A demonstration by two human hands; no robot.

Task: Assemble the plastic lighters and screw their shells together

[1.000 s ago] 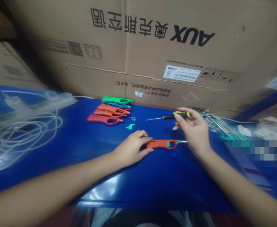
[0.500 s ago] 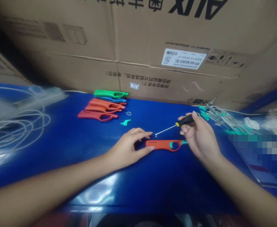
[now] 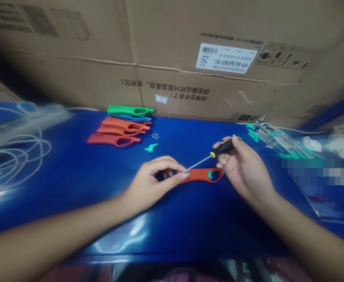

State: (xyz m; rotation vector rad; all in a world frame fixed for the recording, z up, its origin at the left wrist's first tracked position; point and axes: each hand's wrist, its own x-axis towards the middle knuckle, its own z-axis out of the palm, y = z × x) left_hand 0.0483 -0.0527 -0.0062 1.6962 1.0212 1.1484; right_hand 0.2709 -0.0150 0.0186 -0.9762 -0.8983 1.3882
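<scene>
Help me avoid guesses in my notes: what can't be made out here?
All in the head view:
Screwdriver, tip: lost at the left hand's fingertips.
Orange casing, left end: behind that hand.
Tiny pale pieces: too small to identify.
White tubing: blurred, cut by left edge.
Flat panel, far part: pixelated.

Dim, flat indoor light; pale glare patches on the glossy blue desk (image 3: 107, 235), near edge and far left. Soft blur toward the frame edges, worst on the coiled white tubing (image 3: 39, 156); wide-angle stretch there too. Pixelated block at right.
</scene>
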